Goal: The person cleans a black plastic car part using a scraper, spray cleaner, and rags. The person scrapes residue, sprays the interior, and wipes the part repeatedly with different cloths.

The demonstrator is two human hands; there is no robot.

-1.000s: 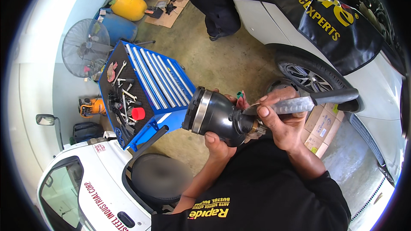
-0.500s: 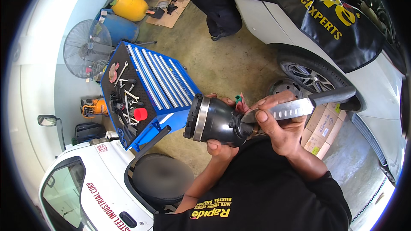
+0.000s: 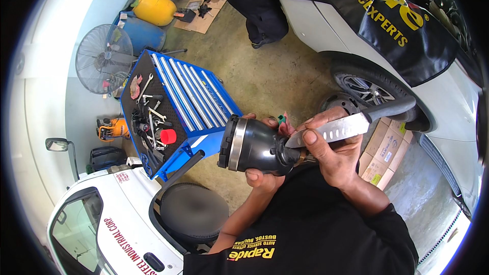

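A black rubber CV joint boot (image 3: 261, 145) with a silver clamp band (image 3: 237, 145) around its wide end lies across my left hand (image 3: 261, 179). The thumb presses its near side, and fingertips show at the far side. My right hand (image 3: 333, 155) pinches a knife (image 3: 341, 128) by its dimpled blade, thumb on top, with the black handle sticking out to the right. The blade's tip touches the narrow end of the boot. Behind that end shows a bit of pink and green cloth (image 3: 285, 125). Most of my right fingers are hidden under the blade.
Left of my hands stands a blue tool cabinet (image 3: 196, 97) with wrenches and a red cap (image 3: 167, 136) on top. A white car (image 3: 326, 25) stands at the right, cardboard boxes (image 3: 384, 147) near its wheel. Another person's legs (image 3: 262, 15) show at the far side.
The knife has tilted slightly, its handle end shifting a little up and left. The boot has turned slightly in my left hand. Both grips stay the same.
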